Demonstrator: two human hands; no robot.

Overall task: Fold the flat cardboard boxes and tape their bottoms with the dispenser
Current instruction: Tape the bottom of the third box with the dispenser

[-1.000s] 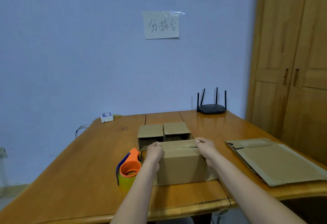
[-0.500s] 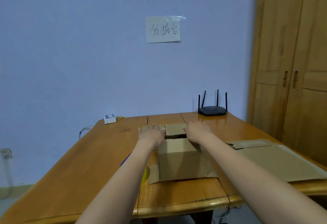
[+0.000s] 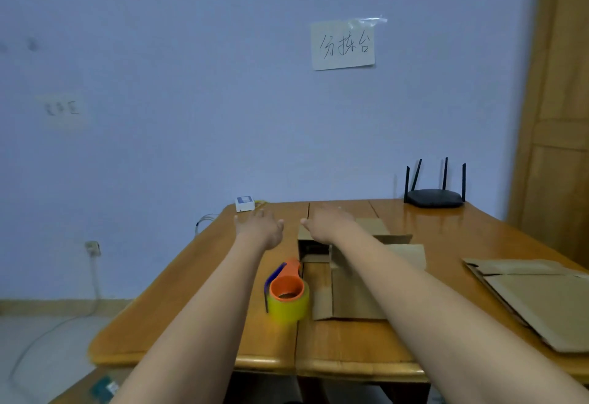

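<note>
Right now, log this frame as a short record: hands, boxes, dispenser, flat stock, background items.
left hand: stretched forward over the table, fingers spread, holding nothing
right hand: stretched forward over the folded boxes, fingers extended, grip not visible
near box: beneath the right forearm, a flap sticking out on its left
tape dispenser: orange with yellow roll, left of the near box, untouched
flat cardboard: stacked at the table's right edge
router: far right corner
wall note: handwritten, taped up

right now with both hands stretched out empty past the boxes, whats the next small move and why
Probably bring the left hand back to grasp the tape dispenser: it stands untouched beside the near box, and both hands, the right hand too, hold nothing.
</note>
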